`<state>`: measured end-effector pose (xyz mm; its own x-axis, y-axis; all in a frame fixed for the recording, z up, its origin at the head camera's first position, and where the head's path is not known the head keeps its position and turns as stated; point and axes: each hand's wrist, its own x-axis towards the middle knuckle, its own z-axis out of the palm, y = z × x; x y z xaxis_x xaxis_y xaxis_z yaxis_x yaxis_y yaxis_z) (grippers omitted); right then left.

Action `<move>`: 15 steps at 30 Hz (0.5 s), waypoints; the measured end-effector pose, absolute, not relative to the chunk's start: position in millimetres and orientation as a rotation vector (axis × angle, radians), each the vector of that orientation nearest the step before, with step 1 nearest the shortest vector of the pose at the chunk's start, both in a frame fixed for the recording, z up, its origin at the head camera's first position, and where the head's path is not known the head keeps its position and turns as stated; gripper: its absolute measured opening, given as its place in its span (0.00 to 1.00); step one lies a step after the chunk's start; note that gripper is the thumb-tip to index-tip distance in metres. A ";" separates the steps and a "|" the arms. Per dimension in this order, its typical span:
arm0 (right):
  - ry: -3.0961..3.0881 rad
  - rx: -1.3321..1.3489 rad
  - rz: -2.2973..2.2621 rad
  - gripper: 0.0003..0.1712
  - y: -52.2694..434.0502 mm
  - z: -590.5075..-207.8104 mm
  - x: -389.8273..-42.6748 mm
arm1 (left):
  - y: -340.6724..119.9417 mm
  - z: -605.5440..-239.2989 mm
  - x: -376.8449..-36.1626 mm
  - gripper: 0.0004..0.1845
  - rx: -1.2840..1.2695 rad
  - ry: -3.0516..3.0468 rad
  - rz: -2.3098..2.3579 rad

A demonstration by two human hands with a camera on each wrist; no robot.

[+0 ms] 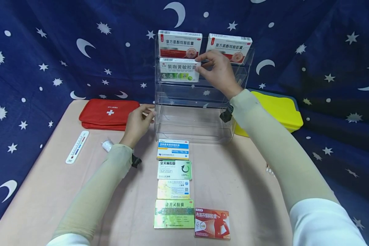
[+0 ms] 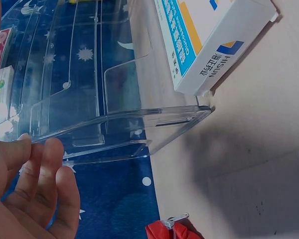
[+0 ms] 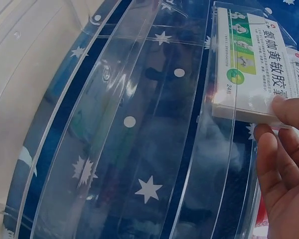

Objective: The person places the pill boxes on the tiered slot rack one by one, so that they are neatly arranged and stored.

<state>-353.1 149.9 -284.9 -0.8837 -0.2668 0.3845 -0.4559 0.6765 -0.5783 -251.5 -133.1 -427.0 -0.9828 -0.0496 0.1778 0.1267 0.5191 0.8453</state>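
Acrylic rack (image 1: pixel 200 102): light; could slide toward the surface's far edge.
Right hand (image 1: pixel 216 73): pinching green-white box (image 1: pixel 179 70), half-seated; may tip out.
Left hand (image 1: pixel 138 123): fingers relaxed, bracing the rack's side.

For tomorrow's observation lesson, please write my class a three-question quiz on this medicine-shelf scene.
1. True or false: two boxes stand on the top tier of the clear rack.
2. Which hand touches the green-and-white box? A left, B right.
3. How many boxes lie flat on the table in front of the rack?

Key
1. True: red-and-white boxes and.
2. B: the right hand; the left hand steadies the rack.
3. Five.
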 end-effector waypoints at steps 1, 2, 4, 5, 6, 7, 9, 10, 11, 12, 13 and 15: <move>-2.627 0.578 1.010 0.14 149.8 -285.6 -353.2 | -133.1 -427.1 -251.3 0.17 -0.064 -2.578 -1.458; -2.631 0.577 1.010 0.14 149.7 -286.1 -353.3 | -133.0 -427.1 -251.2 0.17 -0.065 -2.579 -1.459; -2.646 0.570 1.009 0.15 149.4 -286.5 -353.1 | -133.2 -427.5 -251.0 0.17 -0.064 -2.578 -1.460; -2.650 0.570 1.009 0.15 149.5 -286.7 -353.2 | -133.2 -427.6 -251.0 0.17 -0.064 -2.577 -1.461; -2.654 0.571 1.008 0.15 149.6 -286.9 -353.1 | -133.3 -427.7 -250.9 0.17 -0.065 -2.578 -1.461; -2.658 0.570 1.007 0.15 149.8 -287.1 -353.0 | -133.3 -427.8 -250.9 0.17 -0.065 -2.578 -1.460; -2.661 0.574 1.008 0.16 150.1 -287.5 -353.1 | -133.5 -427.9 -250.9 0.17 -0.065 -2.576 -1.459; -2.662 0.574 1.008 0.16 150.2 -287.6 -353.0 | -133.5 -428.0 -250.8 0.17 -0.065 -2.575 -1.458; -2.661 0.575 1.008 0.16 150.6 -287.9 -353.0 | -133.6 -428.0 -250.9 0.17 -0.067 -2.574 -1.458; -2.663 0.575 1.007 0.16 151.0 -288.0 -352.9 | -133.6 -427.9 -250.9 0.17 -0.070 -2.574 -1.457; -2.663 0.574 1.003 0.16 151.4 -288.1 -352.7 | -133.6 -428.0 -251.1 0.17 -0.071 -2.572 -1.458; -2.662 0.575 0.989 0.17 152.1 -288.3 -351.9 | -133.8 -428.0 -251.3 0.17 -0.076 -2.570 -1.458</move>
